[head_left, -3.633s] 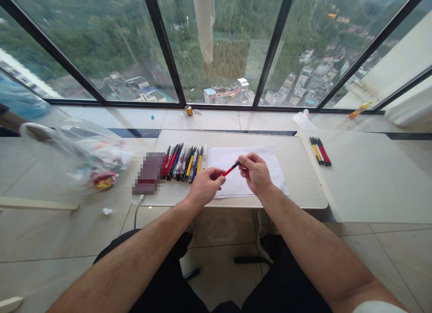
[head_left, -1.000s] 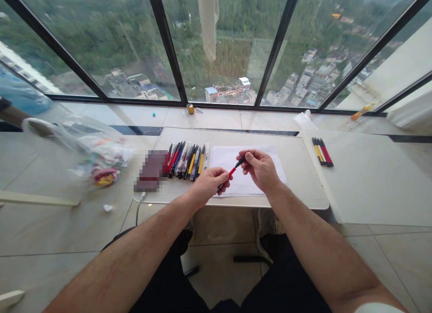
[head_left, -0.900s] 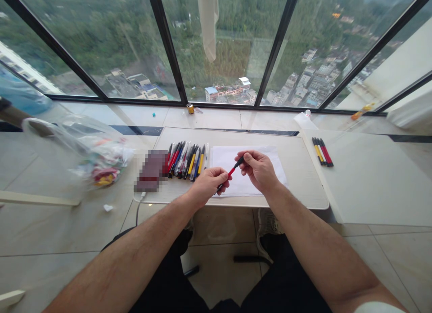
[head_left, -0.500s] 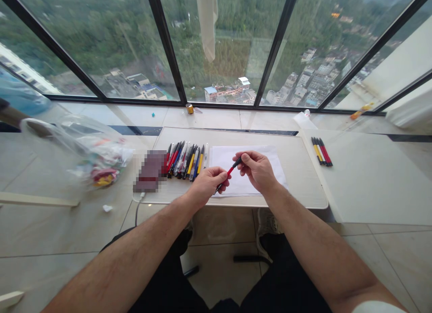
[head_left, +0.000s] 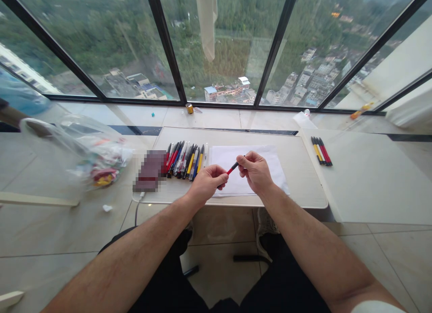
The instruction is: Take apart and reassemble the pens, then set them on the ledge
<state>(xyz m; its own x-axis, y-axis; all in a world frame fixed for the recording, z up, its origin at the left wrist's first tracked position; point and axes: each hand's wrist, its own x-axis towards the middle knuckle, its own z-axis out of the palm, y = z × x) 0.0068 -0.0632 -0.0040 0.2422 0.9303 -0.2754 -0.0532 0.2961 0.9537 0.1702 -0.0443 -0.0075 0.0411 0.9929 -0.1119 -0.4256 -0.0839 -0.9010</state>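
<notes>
A red and black pen (head_left: 232, 168) is held at a slant above the white paper (head_left: 249, 187). My left hand (head_left: 211, 183) pinches its red lower part between thumb and fingers. At the upper, black end, the thumb and fingers of my right hand (head_left: 254, 169) are closed on the same pen. Parts of the pen are hidden in both hands. Left of the paper, a row of several pens (head_left: 185, 162) in red, blue, yellow, black and clear lies close together on the low white table (head_left: 300, 187).
On the white board (head_left: 374, 182) to the right lie several red, yellow and white pens (head_left: 321, 151). A blurred-out dark red object (head_left: 150, 171) with a cable is at the table's left. A plastic bag (head_left: 97, 155) stands farther left. A small can (head_left: 189, 108) sits by the window.
My right hand has shifted slightly down and left along the pen. My left hand has moved a little left, and the pen's lower tip no longer shows below it.
</notes>
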